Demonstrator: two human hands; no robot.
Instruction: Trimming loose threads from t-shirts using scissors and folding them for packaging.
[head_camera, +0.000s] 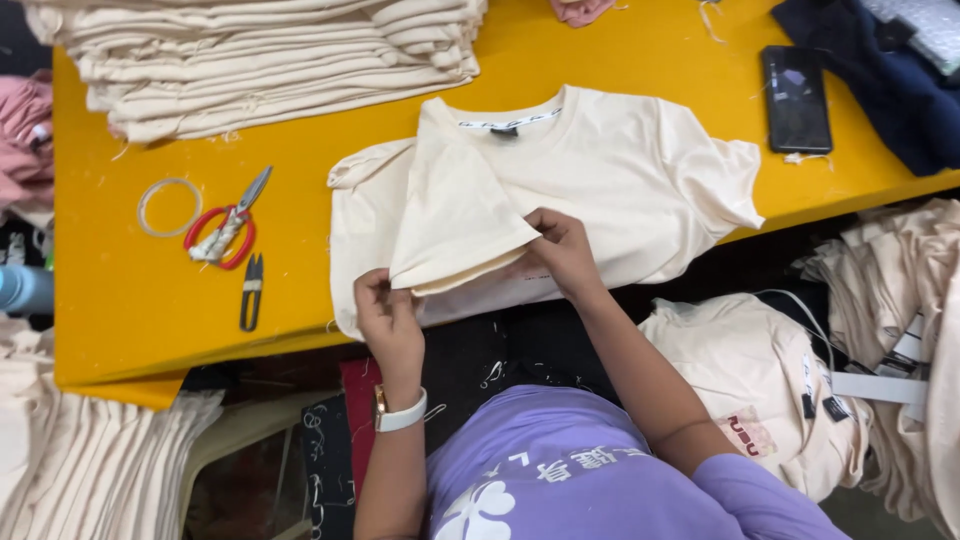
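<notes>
Both hands, left hand (388, 318) and right hand (562, 252), pinch the cream shirt's (600, 170) folded sleeve edge at the yellow table's (120, 300) near edge.

The person wears a soft purple short-sleeved cotton shirt (560, 470). It has white shapes printed on the front, and one of them looks like a flower with round petals. Both arms are bare from the sleeves down to the fingers. The left hand (388, 322) has a white watch band with a small gold-coloured buckle (398, 412) around the wrist, just below the fingers. The right hand (562, 252) has nothing on its wrist. No rings can be made out on the fingers.
</notes>
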